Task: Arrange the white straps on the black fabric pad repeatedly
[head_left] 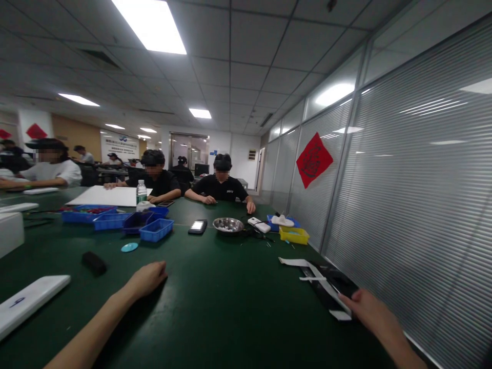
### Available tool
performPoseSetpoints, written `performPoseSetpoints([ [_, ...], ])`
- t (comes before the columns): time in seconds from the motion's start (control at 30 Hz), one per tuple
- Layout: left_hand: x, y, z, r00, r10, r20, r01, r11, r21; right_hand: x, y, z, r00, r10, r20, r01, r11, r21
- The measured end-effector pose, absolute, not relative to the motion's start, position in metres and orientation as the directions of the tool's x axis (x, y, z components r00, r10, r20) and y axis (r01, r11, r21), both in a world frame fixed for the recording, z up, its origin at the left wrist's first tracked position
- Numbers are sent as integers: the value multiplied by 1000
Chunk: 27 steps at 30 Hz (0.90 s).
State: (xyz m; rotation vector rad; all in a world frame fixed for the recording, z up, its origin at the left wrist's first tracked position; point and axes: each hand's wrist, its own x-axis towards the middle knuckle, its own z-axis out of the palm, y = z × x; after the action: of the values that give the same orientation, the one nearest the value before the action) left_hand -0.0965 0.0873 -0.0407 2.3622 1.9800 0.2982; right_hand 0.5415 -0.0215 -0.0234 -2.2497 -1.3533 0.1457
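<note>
My left hand [148, 279] rests on the green table, its fingers curled in; whatever may be inside them is hidden. My right hand [367, 307] is at the table's right side, closed at the near end of a long white strip [321, 277] that looks like paper. Under and behind this strip lies a flat black piece [338, 281], with shorter white bits across it. To the left of my left hand are a dark block [94, 262] and a light blue disc [129, 247].
Blue bins [157, 229], a phone [197, 227], a steel bowl [228, 225] and a yellow bin [294, 235] stand farther back. A white slab [33, 302] lies at left. Two people in black shirts sit across the table. A glass partition [423, 205] borders the right side.
</note>
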Motion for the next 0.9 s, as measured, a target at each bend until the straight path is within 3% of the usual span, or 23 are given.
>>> performPoseSetpoints([
  [0.23,-96,86,-42,162,977,138,970,-184,162,529,-26,-8,512,855,84,622,-302,-723],
  [0.37,-96,87,-42,171,975,140,967,-193,167,509,-26,6,495,839,227,630,-166,-758],
  [0.5,-97,87,-42,168,977,133,966,-190,176,479,-26,23,326,760,562,840,41,-542],
  [0.6,-98,87,-42,163,978,128,967,-184,176,458,-25,25,64,626,777,949,203,-242],
  [0.67,-98,87,-42,165,977,132,967,-187,173,448,-23,19,-131,532,837,958,286,-32],
  [0.77,-97,87,-42,158,979,127,967,-179,178,439,-23,2,-368,507,779,903,394,170],
  [0.83,-97,87,-42,158,980,123,967,-179,183,433,-27,-8,-447,607,657,871,463,165],
  [0.9,-97,87,-42,168,978,125,966,-189,179,425,-33,-14,-461,732,502,864,499,66],
])
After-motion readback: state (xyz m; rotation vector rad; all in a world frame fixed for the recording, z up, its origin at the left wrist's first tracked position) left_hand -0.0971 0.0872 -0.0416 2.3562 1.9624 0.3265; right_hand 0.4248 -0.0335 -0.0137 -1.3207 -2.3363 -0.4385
